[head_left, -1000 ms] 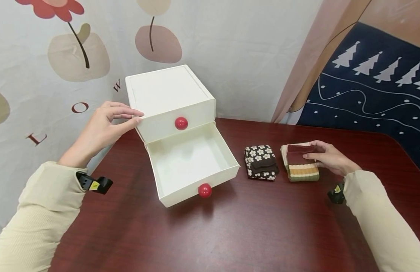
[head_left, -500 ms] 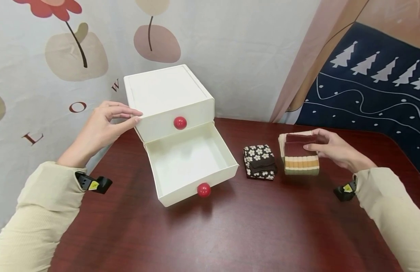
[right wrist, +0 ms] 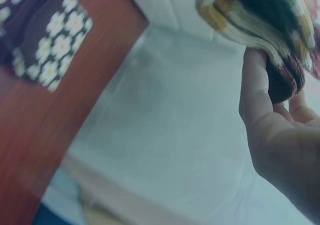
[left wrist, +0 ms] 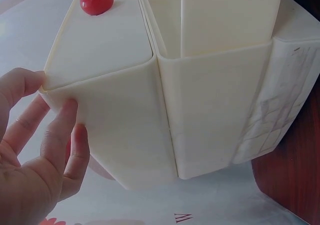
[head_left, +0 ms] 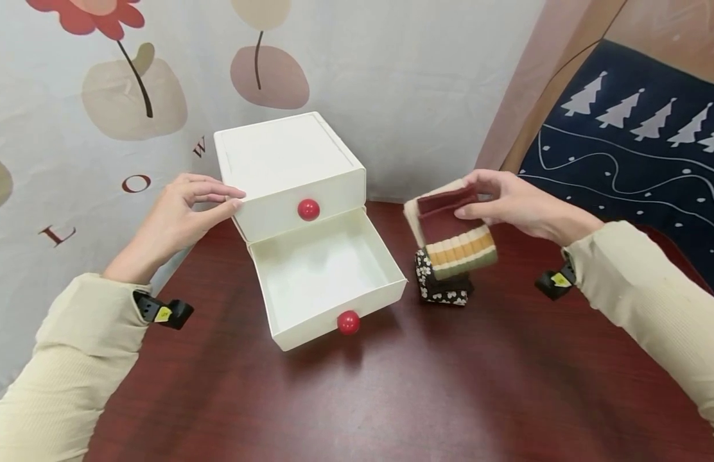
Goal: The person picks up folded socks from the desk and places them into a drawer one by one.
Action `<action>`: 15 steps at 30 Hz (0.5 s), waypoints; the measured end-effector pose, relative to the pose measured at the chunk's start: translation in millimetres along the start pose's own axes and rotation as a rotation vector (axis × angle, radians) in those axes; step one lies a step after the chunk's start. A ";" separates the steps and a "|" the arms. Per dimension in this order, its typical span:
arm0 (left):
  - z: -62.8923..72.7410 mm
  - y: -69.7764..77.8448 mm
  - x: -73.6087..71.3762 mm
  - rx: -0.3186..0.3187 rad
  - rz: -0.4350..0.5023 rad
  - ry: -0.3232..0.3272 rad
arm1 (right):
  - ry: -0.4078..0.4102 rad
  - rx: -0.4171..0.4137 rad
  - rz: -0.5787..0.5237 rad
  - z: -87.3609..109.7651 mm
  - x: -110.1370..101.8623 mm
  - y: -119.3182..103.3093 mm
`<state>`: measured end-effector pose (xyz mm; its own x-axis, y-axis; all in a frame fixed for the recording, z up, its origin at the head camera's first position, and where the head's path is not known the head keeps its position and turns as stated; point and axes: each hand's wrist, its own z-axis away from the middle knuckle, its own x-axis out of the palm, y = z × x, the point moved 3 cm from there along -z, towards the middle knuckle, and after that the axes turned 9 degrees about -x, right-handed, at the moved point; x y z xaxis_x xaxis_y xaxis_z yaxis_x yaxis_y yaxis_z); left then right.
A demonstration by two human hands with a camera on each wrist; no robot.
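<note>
My right hand (head_left: 521, 205) grips a folded pair of striped socks (head_left: 461, 250), maroon with cream, mustard and green bands. The thumb lies on the near face and the other fingers go behind. These socks hang in the air over a folded black pair with white flowers (head_left: 446, 297), partly covering it. At the left, my left hand (head_left: 174, 215) touches the front left corner of a white drawer box (head_left: 287, 154) with thumb and fingertips. In the left wrist view, the fingers (left wrist: 59, 132) are only gently bent against it. The lower drawer (head_left: 307, 333) is pulled out with nothing inside.
Red round knobs (head_left: 308, 209) sit on both drawer fronts, and the upper drawer is closed. Everything stands on a dark red wooden table (head_left: 391, 398). Behind it hangs a pale printed curtain (head_left: 403, 83), with a navy tree-patterned cloth (head_left: 617, 160) at the right.
My right hand has lifted the striped socks off the table and carried them left, above the flowered pair. My left hand stays at the box corner.
</note>
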<state>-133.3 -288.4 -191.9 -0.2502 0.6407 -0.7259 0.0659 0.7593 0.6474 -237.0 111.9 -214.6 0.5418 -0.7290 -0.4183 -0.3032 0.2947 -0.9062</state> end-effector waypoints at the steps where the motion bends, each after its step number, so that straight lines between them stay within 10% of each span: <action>1: -0.6 0.0 0.2 0.003 0.001 0.000 | -0.006 -0.004 -0.002 -5.3 4.8 -4.8; 15: -0.8 -1.4 0.4 0.007 0.009 0.005 | -0.176 -0.017 -0.055 -64.8 84.4 -47.2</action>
<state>-134.3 -289.2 -193.0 -0.2546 0.6466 -0.7191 0.0751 0.7546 0.6519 -227.7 -3.6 -203.2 0.6865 -0.6239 -0.3735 -0.2814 0.2457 -0.9276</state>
